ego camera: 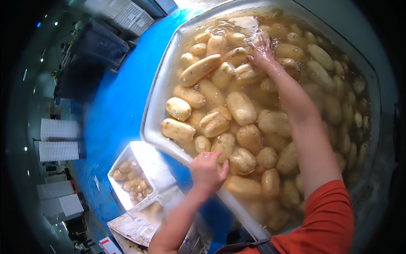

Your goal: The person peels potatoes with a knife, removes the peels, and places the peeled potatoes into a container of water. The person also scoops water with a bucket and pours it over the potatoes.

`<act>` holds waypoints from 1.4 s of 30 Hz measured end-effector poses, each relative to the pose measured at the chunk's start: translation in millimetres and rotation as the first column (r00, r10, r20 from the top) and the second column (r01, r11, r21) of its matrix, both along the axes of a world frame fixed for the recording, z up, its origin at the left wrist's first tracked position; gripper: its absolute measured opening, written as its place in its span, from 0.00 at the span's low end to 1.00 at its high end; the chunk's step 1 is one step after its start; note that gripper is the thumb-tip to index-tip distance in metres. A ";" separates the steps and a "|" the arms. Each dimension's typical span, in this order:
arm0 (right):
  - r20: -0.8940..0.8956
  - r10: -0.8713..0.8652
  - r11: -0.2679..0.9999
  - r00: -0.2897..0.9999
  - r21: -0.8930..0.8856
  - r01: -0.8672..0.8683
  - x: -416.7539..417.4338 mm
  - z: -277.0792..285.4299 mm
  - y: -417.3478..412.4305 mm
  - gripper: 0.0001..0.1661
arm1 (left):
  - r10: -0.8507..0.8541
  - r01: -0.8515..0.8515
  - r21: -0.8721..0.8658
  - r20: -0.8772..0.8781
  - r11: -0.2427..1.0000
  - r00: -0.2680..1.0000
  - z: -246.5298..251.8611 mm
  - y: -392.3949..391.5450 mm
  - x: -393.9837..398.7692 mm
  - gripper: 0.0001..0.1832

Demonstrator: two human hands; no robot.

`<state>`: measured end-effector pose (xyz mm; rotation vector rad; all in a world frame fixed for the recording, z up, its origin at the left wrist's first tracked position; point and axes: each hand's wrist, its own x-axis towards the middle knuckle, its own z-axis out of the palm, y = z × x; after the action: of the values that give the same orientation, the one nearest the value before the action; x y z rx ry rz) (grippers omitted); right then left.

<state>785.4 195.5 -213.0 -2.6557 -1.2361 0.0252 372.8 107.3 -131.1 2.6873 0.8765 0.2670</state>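
A large white plastic tub (158,83) is full of murky water with many pale lotus root segments (241,108) floating in it. My right hand (262,52) reaches to the tub's far part, its spread fingers at the water surface over some segments; whether it grips one is hidden by splashes. Just beyond it a pale flat piece (245,23) lies near the surface. My left hand (207,170) rests on the near left rim, thumb and fingers apart, close to a floating segment, with nothing in it.
Left of the tub, a white foam box (160,171) holds small root pieces (131,181). A worn foam box (136,222) with writing stands nearer. Blue floor (127,95) runs behind them. Farther off are dark bins (98,44), white crates (131,17) and stacked white trays (58,150).
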 end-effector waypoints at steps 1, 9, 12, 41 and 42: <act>0.043 0.035 0.999 0.998 0.007 -0.035 -1.7 -3.8 0.7 0.36 | -0.003 0.003 -0.004 0.015 1.000 1.000 0.5 0.0 -0.4 0.16; 0.196 0.131 0.987 0.972 0.062 -0.145 17.7 -26.7 0.3 0.35 | -0.006 0.007 -0.023 0.044 1.000 0.999 2.7 -0.4 1.7 0.16; 0.046 0.169 0.985 0.984 0.028 -0.171 8.5 -31.6 16.5 0.43 | 0.014 -0.014 -0.011 0.059 1.000 0.998 2.5 -1.9 2.6 0.16; -0.397 0.584 0.755 0.708 -0.054 -0.654 -199.7 21.4 -24.4 0.26 | 0.033 -0.024 -0.031 0.326 0.999 0.945 -13.5 -2.4 -15.0 0.09; -0.472 0.576 0.772 0.668 0.043 -0.635 -190.2 24.8 -40.9 0.25 | 0.034 -0.015 -0.046 0.442 0.999 0.897 -11.7 -6.9 -17.7 0.10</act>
<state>595.3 154.5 -188.2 -1.9871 -1.8994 0.8166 355.1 100.4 -142.7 2.4241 0.7596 0.8201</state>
